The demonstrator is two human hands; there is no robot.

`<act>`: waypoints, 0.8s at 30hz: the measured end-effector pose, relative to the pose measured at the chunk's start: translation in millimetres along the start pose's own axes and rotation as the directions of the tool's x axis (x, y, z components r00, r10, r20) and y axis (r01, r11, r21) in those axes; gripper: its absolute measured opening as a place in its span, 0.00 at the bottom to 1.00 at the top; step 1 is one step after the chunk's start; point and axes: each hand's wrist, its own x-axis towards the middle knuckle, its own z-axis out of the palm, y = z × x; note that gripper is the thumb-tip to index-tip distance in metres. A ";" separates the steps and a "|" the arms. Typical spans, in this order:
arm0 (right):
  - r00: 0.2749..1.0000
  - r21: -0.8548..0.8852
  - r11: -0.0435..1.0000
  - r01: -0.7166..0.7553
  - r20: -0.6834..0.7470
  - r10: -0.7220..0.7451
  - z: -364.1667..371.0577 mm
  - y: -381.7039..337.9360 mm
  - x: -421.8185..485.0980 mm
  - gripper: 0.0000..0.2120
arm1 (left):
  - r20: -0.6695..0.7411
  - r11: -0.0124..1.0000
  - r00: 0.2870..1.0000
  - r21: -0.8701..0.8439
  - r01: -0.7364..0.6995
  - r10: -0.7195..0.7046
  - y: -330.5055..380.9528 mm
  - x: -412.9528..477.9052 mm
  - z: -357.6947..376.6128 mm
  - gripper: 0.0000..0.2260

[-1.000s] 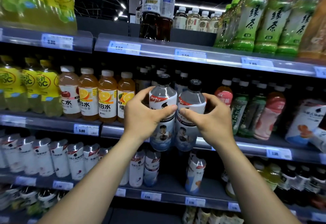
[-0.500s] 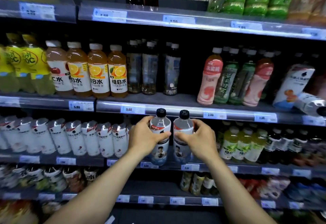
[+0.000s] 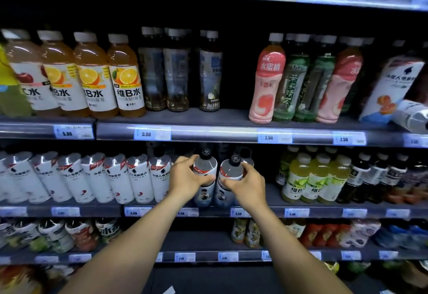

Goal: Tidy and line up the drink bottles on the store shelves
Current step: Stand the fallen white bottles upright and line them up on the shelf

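Light is dim and cool, brightest along the glossy price strips, which throw white glare. Shelf recesses behind the bottles fall black. Soft motion blur covers everything, worst toward 7 and 4 o'clock, where wide-angle bending curves the shelf lines.

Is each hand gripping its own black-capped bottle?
Yes: the left hand wraps one black-capped bottle and the right hand wraps the other bottle beside it.

You're in a shop: stocked drink shelves, price tags along each shelf's front edge.
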 end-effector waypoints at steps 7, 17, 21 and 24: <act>1.000 0.022 1.000 0.023 -0.003 -0.023 23.8 15.1 14.0 0.17 | -0.040 0.995 0.999 0.093 0.034 -0.030 -14.4 11.0 17.9 0.31; 0.979 -0.089 0.989 0.119 -0.155 -0.132 52.6 30.8 14.5 0.22 | -0.207 0.990 0.972 0.067 0.126 -0.110 -25.3 5.5 35.0 0.33; 0.982 -0.095 0.994 0.056 -0.177 -0.072 55.5 29.1 13.9 0.27 | -0.246 0.992 0.963 0.025 0.123 -0.113 -26.9 4.4 39.6 0.32; 0.985 -0.068 0.998 0.016 -0.170 -0.027 56.6 30.1 11.9 0.29 | -0.245 0.988 0.958 -0.047 0.145 -0.152 -27.2 2.4 39.5 0.36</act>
